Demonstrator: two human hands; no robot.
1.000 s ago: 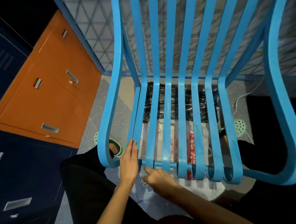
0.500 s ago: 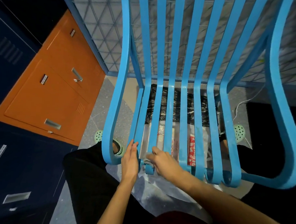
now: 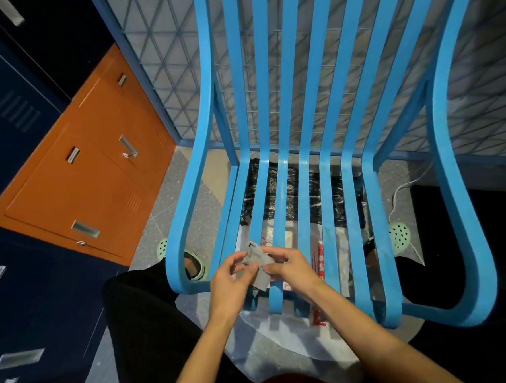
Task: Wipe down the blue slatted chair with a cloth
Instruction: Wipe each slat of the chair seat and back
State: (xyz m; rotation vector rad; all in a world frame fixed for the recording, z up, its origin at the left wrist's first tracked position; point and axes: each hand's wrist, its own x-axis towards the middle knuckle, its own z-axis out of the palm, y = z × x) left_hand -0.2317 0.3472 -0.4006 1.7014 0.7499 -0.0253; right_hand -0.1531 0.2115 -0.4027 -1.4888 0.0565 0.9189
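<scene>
At six o'clock the left hand point(image 3: 230, 281) and right hand point(image 3: 293, 269) each pinched the small grey cloth point(image 3: 259, 258), held just above the blue slatted chair's point(image 3: 281, 193) front seat slats, not pressed down, so most wiping apparently remained.

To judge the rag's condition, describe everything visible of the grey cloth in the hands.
The cloth is small, grey, thin-looking and crumpled, with a dark mark near its top edge. The left hand and the right hand pinch it from either side above the front seat slats of the blue chair; its lower corner hangs loose.
</scene>
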